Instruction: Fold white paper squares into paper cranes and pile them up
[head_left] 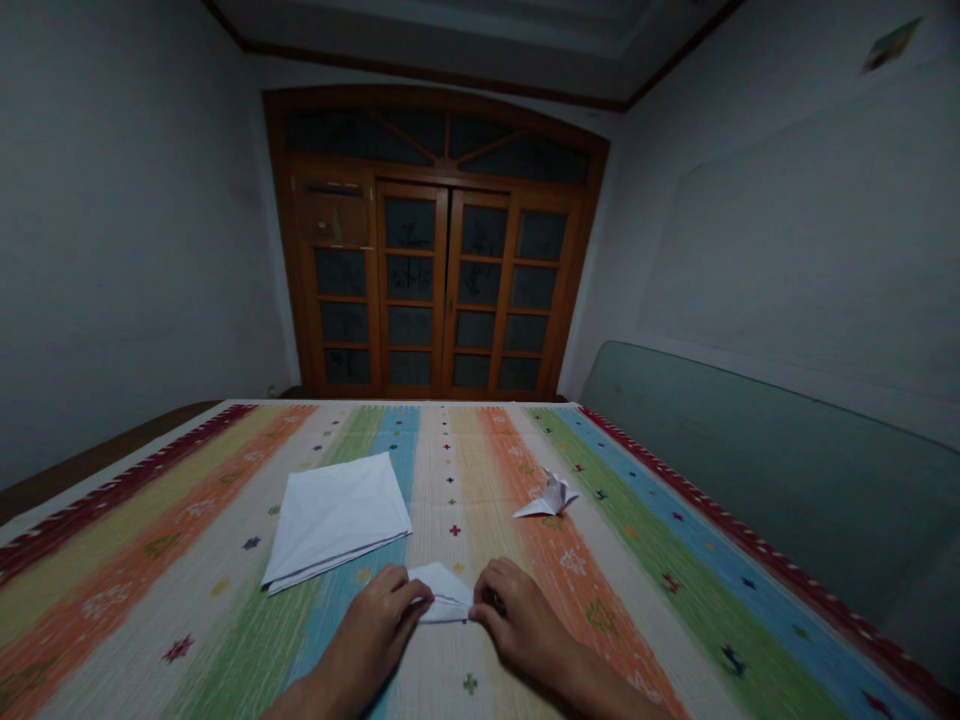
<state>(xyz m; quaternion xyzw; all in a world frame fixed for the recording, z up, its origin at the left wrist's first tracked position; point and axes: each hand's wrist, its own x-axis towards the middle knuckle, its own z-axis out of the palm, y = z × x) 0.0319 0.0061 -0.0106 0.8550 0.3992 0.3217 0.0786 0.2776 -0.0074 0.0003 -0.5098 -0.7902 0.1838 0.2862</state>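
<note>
- Now the left hand [371, 625] and the right hand [525, 620] both pinch the small folded white paper [441, 592], closed on it from two sides.
- Left of this paper lies a bigger folded sheet [337, 520].
- Ahead-right of it stands a small origami figure [551, 497].

- My left hand [367, 625] and right hand [525, 620] are close together, with the folded paper [442, 592] held between them; no way through there.
- Folded white sheet [337, 520] lies just beyond my left hand: first obstacle forward on that side.
- Small paper figure [547, 497] sits ahead of my right hand, well apart; room to pass on either side of it.
- Striped woven cover [637, 600] offers a wide lane up the middle, between sheet and figure.
- Far limit: the cover's edge, with wood-framed glass doors [442, 290] beyond.
- Right limit: green padded panel [765, 480] along the cover's side.
</note>
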